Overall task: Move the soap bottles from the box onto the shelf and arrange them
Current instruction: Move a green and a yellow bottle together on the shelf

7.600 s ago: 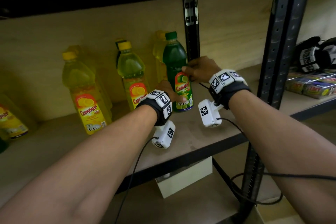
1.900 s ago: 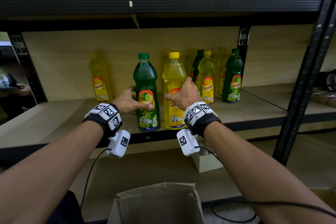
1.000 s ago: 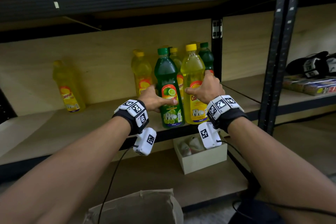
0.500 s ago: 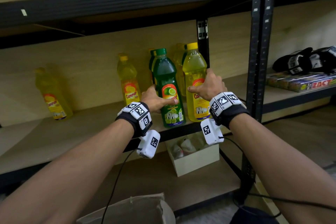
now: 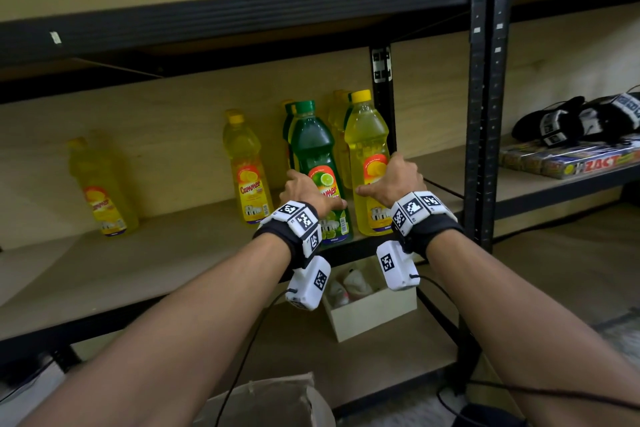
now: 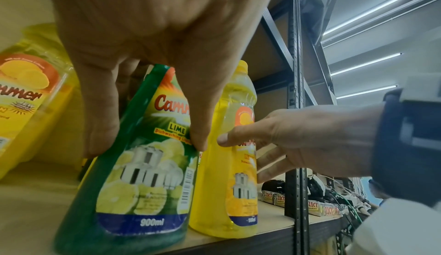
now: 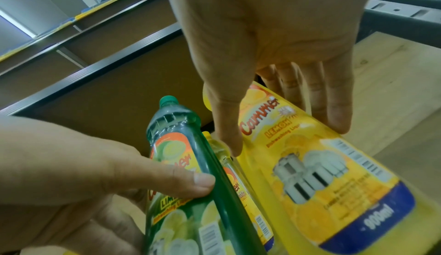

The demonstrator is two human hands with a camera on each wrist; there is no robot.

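Left hand (image 5: 309, 191) wrapped around the green bottle (image 5: 320, 177) at label height, thumb across the front of the label, fingers curled behind. Right hand (image 5: 393, 180) gripping the yellow bottle (image 5: 366, 149) the same way, thumb on the front, fingers around the far side. Both bottles upright on the shelf (image 5: 145, 263) near its front edge, close to the right end, caps up, long axes vertical, labels facing outward, sides just beside each other; in the wrist views tilted only by the lens. Green liquid filling the one bottle nearly to the neck, yellow liquid likewise in the other.

Behind these two, toward the back edge, more green and yellow bottles standing close together, partly hidden. Just to the left, another yellow bottle (image 5: 247, 170) upright, apart from the green one. Further along toward the left end, a lone blurred yellow bottle (image 5: 100, 191) by the back panel.

Black upright post (image 5: 483, 97) of the rack right beside the right wrist, closing off the right end. Beyond it, on the neighbouring shelf, flat packets (image 5: 571, 163) marked ZACT with black gloves (image 5: 581, 118) on top.

Below, on the lower shelf, a small open white box (image 5: 377, 312) holding pale wrapped items. At the bottom edge of the head view, the open flap of a cardboard box (image 5: 270, 399), contents not visible.
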